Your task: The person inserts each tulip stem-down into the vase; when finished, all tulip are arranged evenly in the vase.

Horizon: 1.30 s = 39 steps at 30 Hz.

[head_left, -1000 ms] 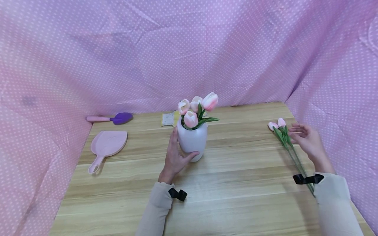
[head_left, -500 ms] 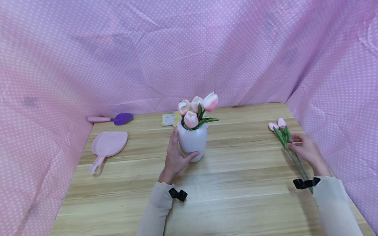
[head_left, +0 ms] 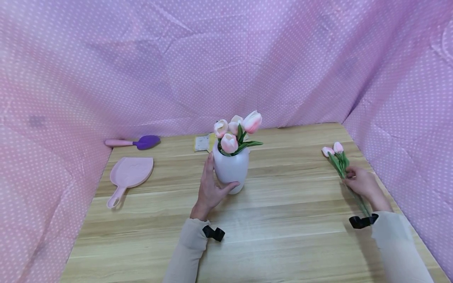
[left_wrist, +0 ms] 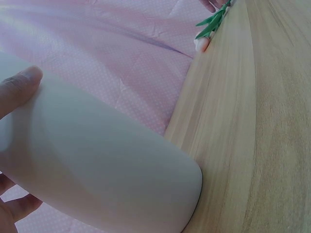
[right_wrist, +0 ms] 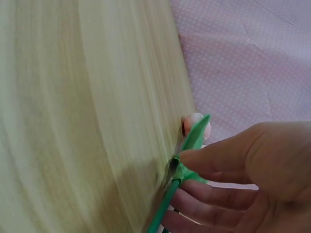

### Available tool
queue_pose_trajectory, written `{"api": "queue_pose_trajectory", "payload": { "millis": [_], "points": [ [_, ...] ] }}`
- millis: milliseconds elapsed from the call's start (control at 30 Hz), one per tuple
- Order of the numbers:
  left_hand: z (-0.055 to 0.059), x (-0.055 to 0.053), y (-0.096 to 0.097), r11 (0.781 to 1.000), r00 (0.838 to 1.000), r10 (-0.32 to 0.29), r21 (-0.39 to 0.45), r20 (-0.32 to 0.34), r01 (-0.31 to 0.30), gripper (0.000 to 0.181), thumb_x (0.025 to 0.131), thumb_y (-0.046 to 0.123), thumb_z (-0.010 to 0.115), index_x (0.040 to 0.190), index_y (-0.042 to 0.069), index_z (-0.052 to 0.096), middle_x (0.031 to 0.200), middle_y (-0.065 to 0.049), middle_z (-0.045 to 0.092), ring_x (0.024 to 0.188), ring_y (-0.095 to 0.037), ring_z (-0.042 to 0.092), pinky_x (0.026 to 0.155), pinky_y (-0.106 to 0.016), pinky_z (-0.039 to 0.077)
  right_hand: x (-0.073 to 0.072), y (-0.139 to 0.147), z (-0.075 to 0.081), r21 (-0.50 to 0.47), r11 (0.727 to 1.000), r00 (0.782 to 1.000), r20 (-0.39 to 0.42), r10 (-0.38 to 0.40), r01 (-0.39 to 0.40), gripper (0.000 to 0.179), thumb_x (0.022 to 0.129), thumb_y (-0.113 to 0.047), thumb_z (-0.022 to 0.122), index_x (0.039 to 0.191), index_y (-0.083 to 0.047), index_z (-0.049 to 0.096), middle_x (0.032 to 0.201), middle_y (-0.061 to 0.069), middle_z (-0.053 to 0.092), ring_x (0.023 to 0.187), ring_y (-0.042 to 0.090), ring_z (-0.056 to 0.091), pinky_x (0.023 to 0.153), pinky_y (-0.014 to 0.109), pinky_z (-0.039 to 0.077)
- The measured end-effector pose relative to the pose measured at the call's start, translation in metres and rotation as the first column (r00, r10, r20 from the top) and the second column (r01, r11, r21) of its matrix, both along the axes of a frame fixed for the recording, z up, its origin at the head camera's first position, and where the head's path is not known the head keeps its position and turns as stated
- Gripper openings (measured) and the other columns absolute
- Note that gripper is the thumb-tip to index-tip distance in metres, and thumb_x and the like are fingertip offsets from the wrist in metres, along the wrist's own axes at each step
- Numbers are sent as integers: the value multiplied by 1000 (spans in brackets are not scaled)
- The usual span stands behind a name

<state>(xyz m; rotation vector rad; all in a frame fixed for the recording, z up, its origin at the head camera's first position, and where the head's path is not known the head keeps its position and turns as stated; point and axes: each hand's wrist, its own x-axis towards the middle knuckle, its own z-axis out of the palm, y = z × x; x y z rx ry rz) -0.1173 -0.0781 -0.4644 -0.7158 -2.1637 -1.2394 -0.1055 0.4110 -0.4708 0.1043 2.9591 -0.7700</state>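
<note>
A white vase (head_left: 233, 167) stands at mid-table with several pink and white tulips (head_left: 229, 143) in it. My left hand (head_left: 209, 192) holds the vase from its left side, thumb across the lower front. In the left wrist view the thumb and fingers lie round the smooth vase wall (left_wrist: 112, 155). Over at the right, two pale pink tulips (head_left: 340, 160) lie on the table with long green stems. My right hand (head_left: 362, 184) pinches them just below the leaves. The right wrist view has the thumb against a leaf (right_wrist: 197, 133) and the fingers at the green stem (right_wrist: 165, 206).
A pink dustpan (head_left: 131, 173) lies at left, with a purple-bladed hand shovel (head_left: 146, 142) behind it. Behind the vase is a small yellow and white packet (head_left: 201, 143). Pink dotted cloth (head_left: 226, 63) hangs along the table's back and sides.
My right hand has come down and left from beside the tulip heads to their stems, and its fingers have closed there. The left hand and vase have stayed put.
</note>
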Motion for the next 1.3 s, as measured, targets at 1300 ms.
{"api": "queue_pose_trajectory", "payload": {
  "millis": [1300],
  "points": [
    [-1, -1, -1, 1000, 1000, -11, 5, -8, 12, 108, 82, 52, 74, 160, 14, 9, 154, -28, 35, 135, -46, 45, 106, -64, 46, -2, -1, 2, -392, 913, 926, 375, 48, 112, 56, 93, -3, 62, 133, 27, 36, 91, -5, 70, 76, -4, 61, 65, 30, 63]
  ]
}}
